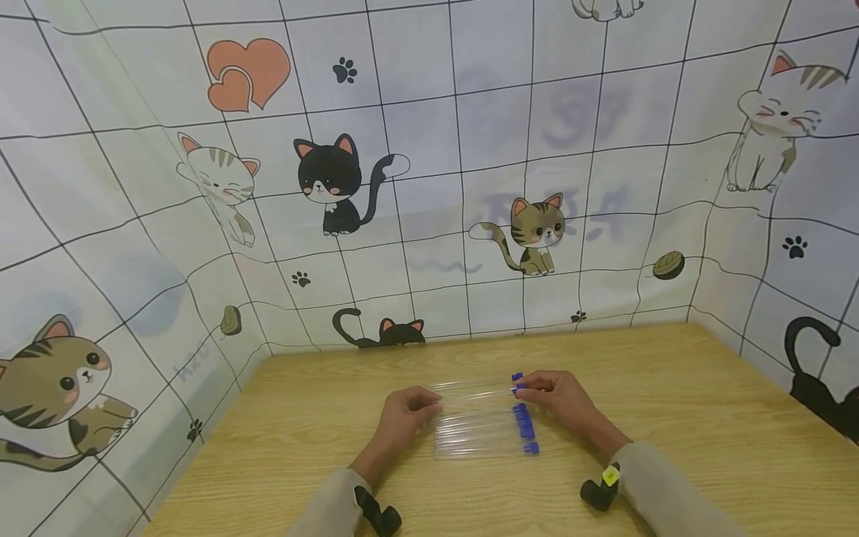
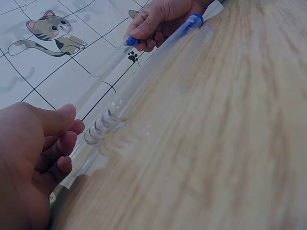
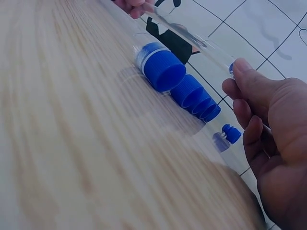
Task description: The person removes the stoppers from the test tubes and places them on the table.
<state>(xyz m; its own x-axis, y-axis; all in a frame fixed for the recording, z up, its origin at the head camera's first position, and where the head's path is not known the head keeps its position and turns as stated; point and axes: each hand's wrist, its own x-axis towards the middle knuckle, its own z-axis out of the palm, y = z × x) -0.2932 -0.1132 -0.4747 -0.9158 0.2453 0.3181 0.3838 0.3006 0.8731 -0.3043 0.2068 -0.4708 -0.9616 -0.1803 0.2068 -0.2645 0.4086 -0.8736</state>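
Observation:
Several clear plastic test tubes (image 1: 473,440) with blue screw caps (image 1: 525,423) lie side by side on the wooden table, caps to the right. Between both hands one capped test tube (image 2: 101,76) is held level, slightly above the tabletop. My left hand (image 1: 406,414) pinches its rounded end between thumb and fingers. At the other end, my right hand (image 1: 560,395) pinches the blue cap (image 2: 132,41), mostly hidden by the fingers in the right wrist view. Another blue cap (image 1: 517,377) shows just beyond the right fingertips.
The wooden table (image 1: 302,440) reaches back to a white cloth (image 1: 429,186) printed with cats and grid lines, which also hangs on both sides. Black wrist cameras (image 1: 599,491) are strapped over the beige sleeves (image 1: 671,492).

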